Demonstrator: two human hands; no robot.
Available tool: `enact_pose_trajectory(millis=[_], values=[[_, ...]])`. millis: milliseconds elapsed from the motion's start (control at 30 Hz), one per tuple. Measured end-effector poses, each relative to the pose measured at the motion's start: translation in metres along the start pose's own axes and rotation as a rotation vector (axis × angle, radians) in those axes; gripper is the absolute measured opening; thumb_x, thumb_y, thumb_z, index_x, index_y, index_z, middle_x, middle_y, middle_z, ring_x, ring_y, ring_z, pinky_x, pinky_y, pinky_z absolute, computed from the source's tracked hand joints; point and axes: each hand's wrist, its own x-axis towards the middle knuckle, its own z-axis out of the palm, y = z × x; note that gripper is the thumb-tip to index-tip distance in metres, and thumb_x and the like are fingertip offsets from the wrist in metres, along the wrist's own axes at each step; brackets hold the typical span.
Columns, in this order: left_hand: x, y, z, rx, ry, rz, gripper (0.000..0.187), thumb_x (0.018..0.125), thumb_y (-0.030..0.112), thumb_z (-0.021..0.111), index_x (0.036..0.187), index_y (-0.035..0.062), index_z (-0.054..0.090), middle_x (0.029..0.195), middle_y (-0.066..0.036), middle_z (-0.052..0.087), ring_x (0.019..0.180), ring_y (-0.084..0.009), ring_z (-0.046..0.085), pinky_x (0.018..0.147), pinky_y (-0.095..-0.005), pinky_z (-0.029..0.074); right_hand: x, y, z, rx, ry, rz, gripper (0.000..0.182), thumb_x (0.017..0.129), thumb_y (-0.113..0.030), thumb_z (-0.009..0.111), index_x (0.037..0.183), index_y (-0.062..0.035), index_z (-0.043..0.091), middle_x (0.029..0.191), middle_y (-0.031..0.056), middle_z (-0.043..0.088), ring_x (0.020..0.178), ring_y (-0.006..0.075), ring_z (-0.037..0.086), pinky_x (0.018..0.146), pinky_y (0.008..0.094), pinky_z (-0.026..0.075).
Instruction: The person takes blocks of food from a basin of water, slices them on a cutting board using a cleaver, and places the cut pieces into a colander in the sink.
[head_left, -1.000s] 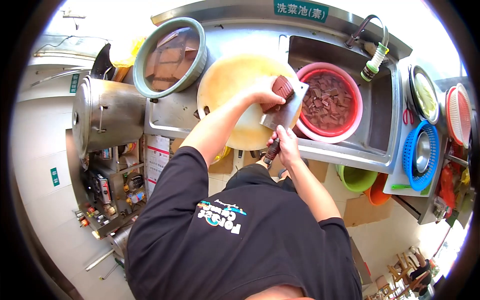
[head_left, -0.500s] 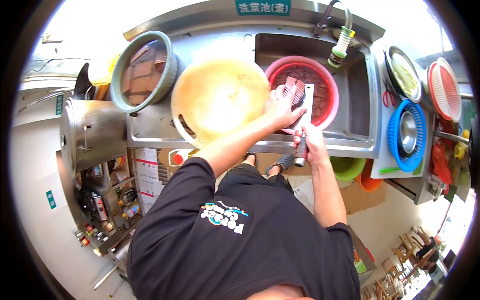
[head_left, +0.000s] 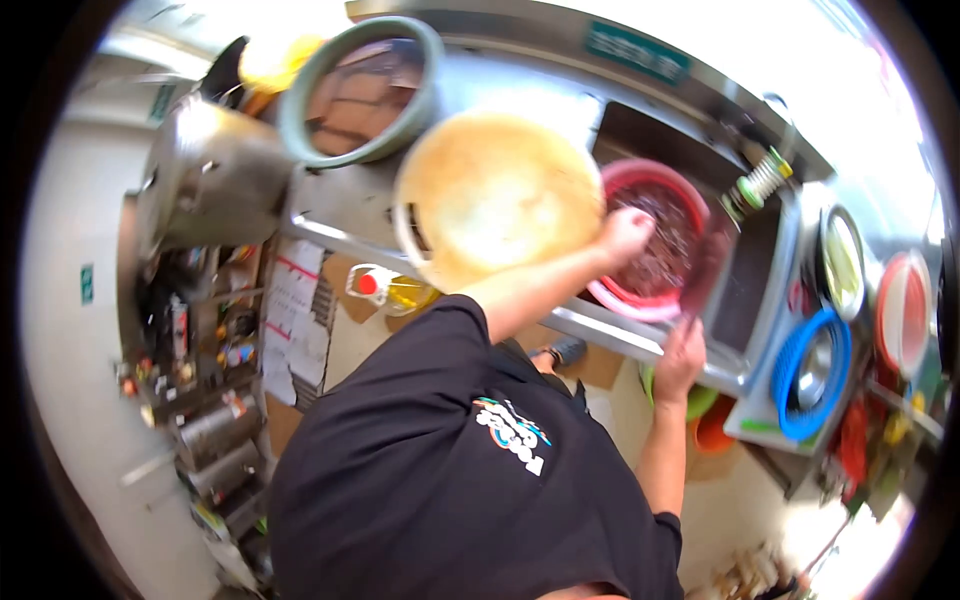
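Observation:
My right hand (head_left: pixel 683 347) grips a knife at its handle, and the broad blade (head_left: pixel 708 268) stands up along the right rim of the pink-red basin (head_left: pixel 640 308), smeared by motion. At the basin's left side is my left hand (head_left: pixel 626 232), blurred, with the fingers seeming curled. Whether anything is in them I cannot make out. Dark red-brown pieces (head_left: pixel 655 250) lie in liquid inside the basin, its surface rippled. Left of the basin, a round yellowish cutting board (head_left: pixel 500 200) with a slot handle lies under my left forearm.
A grey-green tub (head_left: pixel 300 110) holds large brown-red slabs. The pink-red basin sits in a steel sink (head_left: pixel 755 280) with a tap hose (head_left: pixel 758 185). To the right are a blue basket (head_left: pixel 783 385) with a metal bowl and a red-and-white colander (head_left: pixel 905 310). A large steel pot (head_left: pixel 215 180) stands left.
The scored dark red slab that my left hand held above the basin is no longer visible there. My right hand has moved the knife to the basin's right rim. The view has tilted.

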Motion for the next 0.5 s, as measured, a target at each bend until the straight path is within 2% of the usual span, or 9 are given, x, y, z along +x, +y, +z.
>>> enact_pose_trajectory(millis=[33,100,133,167,233,267,367,433,500], values=[[0.003,0.009,-0.017,-0.100,-0.081,-0.057,0.023,0.098,0.018,0.061,0.102,-0.0023,0.071,0.089,-0.010,0.071,0.080,-0.0178,0.067,0.075,-0.0341,0.054,0.011,0.007,0.011,-0.038,0.127,-0.181,0.025,0.102,-0.013,0.053,0.122,-0.0002,0.063,0.089,0.0205,0.067,0.079,0.0374,0.064,0.070,0.0459,0.050],[0.014,0.039,-0.058,-0.198,-0.138,-0.101,0.020,0.096,0.015,0.063,0.103,-0.0020,0.071,0.090,-0.011,0.072,0.081,-0.0174,0.067,0.076,-0.0331,0.054,0.027,0.022,0.018,-0.156,-0.178,0.099,0.025,0.102,-0.019,0.053,0.115,-0.0029,0.067,0.092,0.0235,0.069,0.086,0.0423,0.066,0.073,0.0459,0.051],[0.013,0.065,-0.091,-0.051,-0.111,0.126,0.019,0.096,0.015,0.064,0.104,-0.0014,0.071,0.090,-0.011,0.072,0.081,-0.0174,0.068,0.076,-0.0326,0.055,0.040,0.029,0.021,0.080,-0.384,0.499,0.024,0.101,-0.021,0.053,0.107,-0.0027,0.067,0.080,0.0196,0.068,0.072,0.0363,0.067,0.065,0.0434,0.051],[0.010,0.087,-0.122,0.096,-0.096,0.344,0.019,0.095,0.014,0.064,0.105,-0.0008,0.072,0.091,-0.011,0.072,0.081,-0.0174,0.068,0.076,-0.0320,0.055,0.038,0.027,0.023,0.086,-0.393,0.489,0.024,0.101,-0.021,0.053,0.107,-0.0027,0.067,0.080,0.0196,0.068,0.072,0.0363,0.067,0.065,0.0434,0.051],[0.028,0.105,-0.192,0.246,0.152,0.474,0.018,0.092,0.012,0.068,0.105,-0.0005,0.072,0.091,-0.013,0.072,0.081,-0.0203,0.068,0.076,-0.0329,0.055,0.041,0.024,0.029,0.173,-0.273,0.387,0.023,0.101,-0.020,0.054,0.100,-0.0006,0.065,0.067,0.0085,0.057,0.055,0.0197,0.055,0.052,0.0358,0.045],[0.043,0.105,-0.235,0.415,0.237,0.367,0.019,0.089,0.012,0.070,0.103,0.0003,0.073,0.092,-0.015,0.072,0.083,-0.0212,0.068,0.076,-0.0332,0.055,0.034,0.022,0.029,0.205,-0.225,0.358,0.023,0.101,-0.020,0.054,0.097,0.0004,0.064,0.060,0.0029,0.052,0.047,0.0115,0.050,0.046,0.0320,0.042],[0.104,0.091,-0.354,0.736,0.699,0.612,0.022,0.086,0.014,0.067,0.102,-0.0011,0.071,0.094,-0.019,0.071,0.088,-0.0318,0.068,0.083,-0.0409,0.054,0.034,0.013,0.034,0.266,-0.233,0.360,0.020,0.102,-0.017,0.053,0.095,-0.0011,0.062,0.060,-0.0008,0.051,0.048,0.0094,0.049,0.046,0.0290,0.041],[0.134,0.074,-0.410,0.715,0.820,0.214,0.032,0.088,0.021,0.066,0.107,-0.0047,0.071,0.106,-0.024,0.071,0.103,-0.0340,0.068,0.093,-0.0419,0.053,0.036,0.004,0.038,0.283,-0.217,0.339,0.019,0.103,-0.016,0.053,0.092,-0.0027,0.061,0.059,-0.0017,0.050,0.047,0.0075,0.048,0.045,0.0269,0.040],[0.156,0.062,-0.444,0.653,0.577,-0.223,0.049,0.089,0.033,0.066,0.119,-0.0051,0.067,0.120,-0.026,0.067,0.115,-0.0351,0.065,0.100,-0.0421,0.050,0.034,-0.008,0.041,0.310,-0.213,0.360,0.019,0.103,-0.016,0.053,0.092,-0.0019,0.061,0.059,-0.0014,0.050,0.047,0.0076,0.049,0.045,0.0269,0.041]])
